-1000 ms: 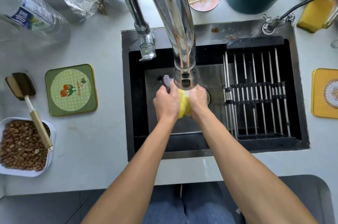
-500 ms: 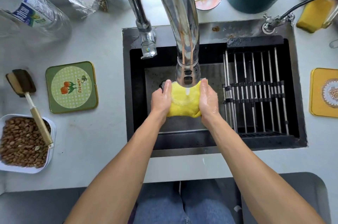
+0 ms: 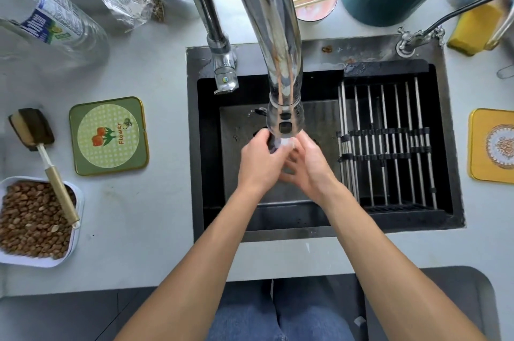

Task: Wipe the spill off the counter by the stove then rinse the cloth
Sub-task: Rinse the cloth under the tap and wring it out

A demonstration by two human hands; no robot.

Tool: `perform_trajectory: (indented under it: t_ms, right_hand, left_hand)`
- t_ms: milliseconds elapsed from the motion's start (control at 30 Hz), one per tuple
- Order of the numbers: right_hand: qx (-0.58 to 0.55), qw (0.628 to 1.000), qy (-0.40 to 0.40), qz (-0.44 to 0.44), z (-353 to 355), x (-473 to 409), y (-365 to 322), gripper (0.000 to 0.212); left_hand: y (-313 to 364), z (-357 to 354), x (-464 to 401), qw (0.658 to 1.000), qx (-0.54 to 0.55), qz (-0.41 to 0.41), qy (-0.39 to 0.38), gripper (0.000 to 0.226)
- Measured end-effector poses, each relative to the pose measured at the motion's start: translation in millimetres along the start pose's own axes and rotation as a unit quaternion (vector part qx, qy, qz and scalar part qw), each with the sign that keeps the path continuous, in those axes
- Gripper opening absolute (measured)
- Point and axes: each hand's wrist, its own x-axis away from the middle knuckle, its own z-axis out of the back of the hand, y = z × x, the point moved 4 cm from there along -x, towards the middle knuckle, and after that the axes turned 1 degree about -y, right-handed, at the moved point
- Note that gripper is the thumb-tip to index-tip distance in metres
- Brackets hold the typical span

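Cloth — I cannot see it now; half a second ago one yellow cloth was spread between my hands. My left hand point(image 3: 260, 162) and right hand point(image 3: 308, 164) meet under the one big faucet point(image 3: 283, 118), water running over them, left fingers curled, right fingers loosely bent — whether they grip anything I cannot tell. Below is one sink point(image 3: 311, 232) with one rack point(image 3: 389, 146); two coasters lie on the counter point(image 3: 155, 229).

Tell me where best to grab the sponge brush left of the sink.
Probably the gold handle, grip from above, fingers across it: it lies diagonally, propped over the tray of nuts, likely leaving room beneath, while the sponge head lies on the counter.
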Motion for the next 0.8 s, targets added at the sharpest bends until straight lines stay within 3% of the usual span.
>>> perform_trajectory:
  t_ms: [67,167,233,300,333,433,500,533,600,667,733,800]
  right_hand:
    - [-0.087,0.996,-0.02,0.021,-8.5,-2.8,2.8,0.042]
    - [-0.141,0.989,0.041,0.014,-4.9,-5.7,5.1,0.046]
    - [-0.155,0.985,0.079,-0.005,3.0,-10.9,8.6,0.04]
    - [-0.153,0.986,0.066,-0.014,5.6,-13.4,10.5,0.05]
    - [-0.155,0.987,0.047,-0.015,4.7,-13.5,11.4,0.054]
    - [-0.172,0.985,-0.01,-0.007,1.9,-8.8,8.7,0.059]
    - [-0.171,0.985,-0.034,0.006,0.5,-6.1,5.5,0.059]
    - [-0.155,0.987,-0.028,0.008,2.3,-6.5,6.2,0.057]
    - [-0.089,0.996,0.025,0.007,10.1,-8.6,7.4,0.053]
    - [0.003,0.993,0.12,0.003,22.3,-14.4,7.7,0.049]
    - [0.077,0.978,0.195,-0.005,29.4,-19.9,8.1,0.044]
    - [0.098,0.974,0.204,-0.014,26.3,-26.1,8.7,0.037]
  left_hand:
    - [9.3,-12.9,11.4,0.995,-0.073,-0.069,-0.029,0.015]
    - [6.0,-20.3,26.2,0.988,-0.062,-0.112,-0.091,0.02]
    - [-4.7,-2.5,23.3,0.998,0.006,-0.05,-0.022,0.019]
    - [-19.9,17.9,9.0,0.994,0.063,0.038,0.083,0.014]
    - [-26.7,23.2,-1.0,0.988,0.081,0.092,0.094,0.019]
    - [-42.9,13.0,-23.6,0.945,0.186,0.262,-0.065,0.062]
    - [-45.5,1.9,-28.2,0.895,0.298,0.296,-0.15,0.065]
    - [-45.6,-0.2,-29.8,0.887,0.329,0.289,-0.145,0.058]
    - [-48.5,0.2,-35.0,0.913,0.31,0.254,-0.069,0.041]
    - [-48.7,2.1,-36.8,0.954,0.237,0.186,0.018,0.038]
    - [-40.2,-2.2,-29.9,0.974,0.179,0.135,0.046,0.042]
    - [-26.1,-15.2,-14.0,0.987,0.11,0.102,0.047,0.043]
